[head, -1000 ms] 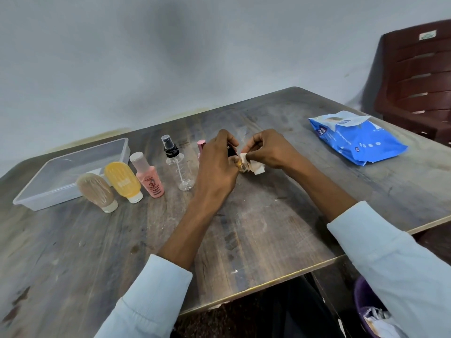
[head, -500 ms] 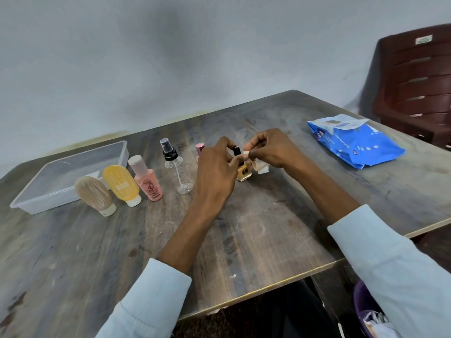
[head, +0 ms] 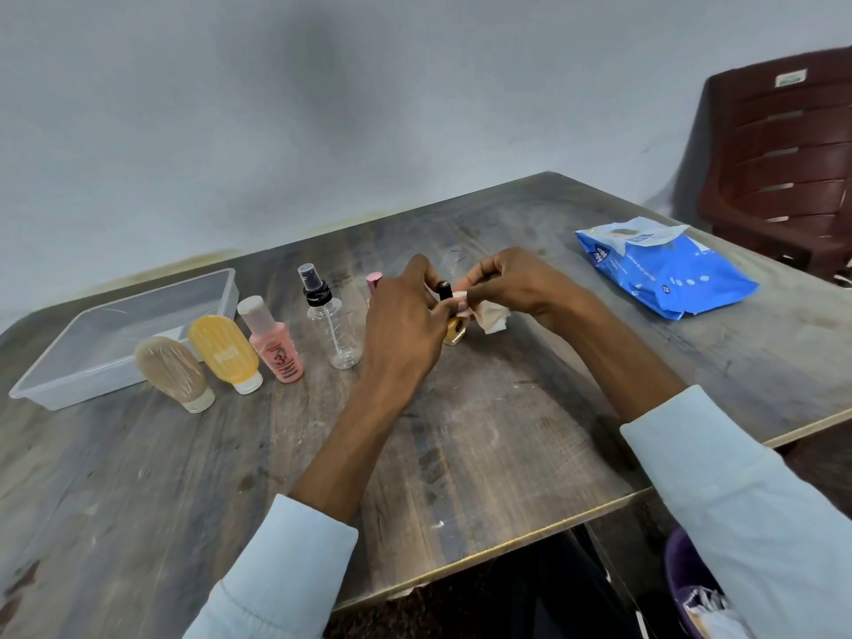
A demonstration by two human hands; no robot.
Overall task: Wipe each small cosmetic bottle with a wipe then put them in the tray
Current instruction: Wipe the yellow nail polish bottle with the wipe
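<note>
My left hand (head: 405,329) grips a small amber bottle with a black cap (head: 454,332), standing upright at the table's middle. My right hand (head: 511,283) pinches a white wipe (head: 491,318) against the bottle's neck. Behind my left hand peeks a pink-capped bottle (head: 374,282), mostly hidden. To the left stand a clear spray bottle (head: 334,325), a pink bottle (head: 276,348), a yellow tube (head: 226,350) and a beige tube (head: 173,373). The clear plastic tray (head: 69,362) lies at the far left with no bottles in it.
A blue pack of wipes (head: 664,269) lies at the table's right. A dark red plastic chair (head: 783,154) stands beyond the right corner. The table's front edge (head: 507,544) runs diagonally near me. A purple bin (head: 687,578) sits low right.
The amber bottle went from tilted in my hands to upright on the table. My right hand with the wipe moved up to its neck.
</note>
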